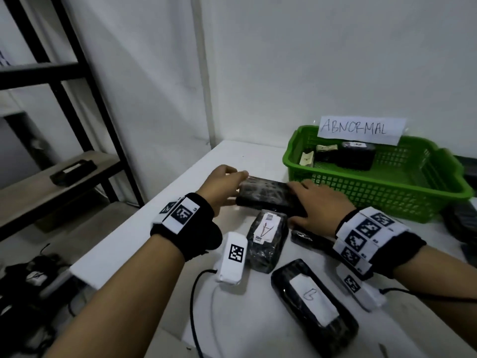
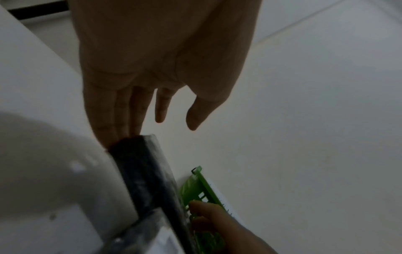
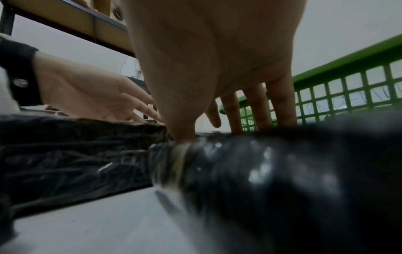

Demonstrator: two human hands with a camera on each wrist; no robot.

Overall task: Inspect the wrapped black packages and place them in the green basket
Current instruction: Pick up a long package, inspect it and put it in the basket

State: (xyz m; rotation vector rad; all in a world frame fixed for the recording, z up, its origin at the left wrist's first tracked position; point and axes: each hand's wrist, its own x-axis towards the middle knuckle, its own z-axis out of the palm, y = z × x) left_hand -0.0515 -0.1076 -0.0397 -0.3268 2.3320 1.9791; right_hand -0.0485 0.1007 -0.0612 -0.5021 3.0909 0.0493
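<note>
**A sorting and inspection bench**

We are at a plain stockroom workstation. A white table (image 1: 247, 156) stands against bare white walls (image 1: 309, 60). A green basket (image 1: 387, 200) at two o'clock carries a handwritten "ABNORMAL" sign (image 1: 360, 130), and black metal shelving (image 1: 38, 74) stands at ten o'clock.

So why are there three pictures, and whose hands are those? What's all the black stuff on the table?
No robot here, just a person wearing three cameras. One sits on the head and looks down at both hands. One sits on each wrist and looks along the fingers, so those pictures are close and blurry. On the white table lie black packages in shiny wrap, like the labelled package and the L package. The left hand and right hand touch the ends of a flat package, fingers nearly straight. Beside it stands the green basket with an ABNORMAL sign, holding a few packages.
</note>
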